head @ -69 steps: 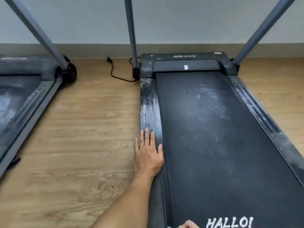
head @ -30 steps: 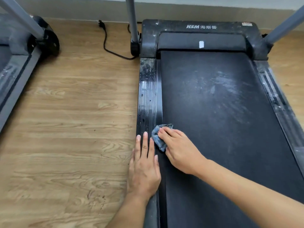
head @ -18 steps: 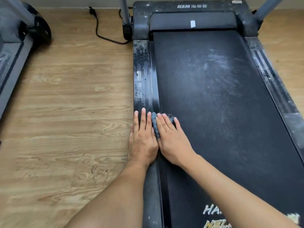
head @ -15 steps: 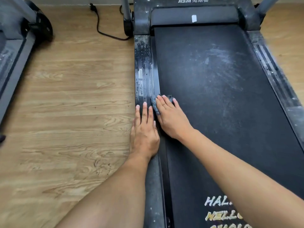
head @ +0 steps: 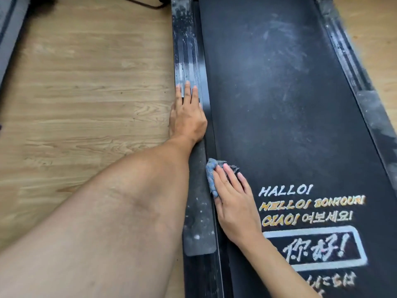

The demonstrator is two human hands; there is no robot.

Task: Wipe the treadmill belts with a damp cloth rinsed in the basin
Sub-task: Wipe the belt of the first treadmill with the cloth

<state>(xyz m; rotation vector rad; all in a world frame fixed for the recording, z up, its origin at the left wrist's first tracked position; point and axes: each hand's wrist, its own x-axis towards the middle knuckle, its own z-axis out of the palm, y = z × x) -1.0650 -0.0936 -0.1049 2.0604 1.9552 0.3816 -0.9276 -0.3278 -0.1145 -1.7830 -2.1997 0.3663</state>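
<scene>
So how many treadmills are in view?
2. The main treadmill fills the right half; a second treadmill shows only its grey edge at the far left, mostly out of frame.

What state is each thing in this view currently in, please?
Belt: dusty, pale smears farther up.
Cloth: bunched, at the belt's left edge.
Left side rail: scuffed, speckled white.
Left hand: flat on the rail.
Right hand: fingers straight, pressing the cloth.

We've got two bare arms in shot. The left forearm (head: pixel 120 211) fills the foreground, broad, with faint crease lines running across it. The right forearm (head: pixel 279 269) looks slimmer. We see the left hand (head: pixel 188 117) and right hand (head: pixel 234 203) uncovered too, the nails on the right fingers (head: pixel 227 175) cut short.
</scene>
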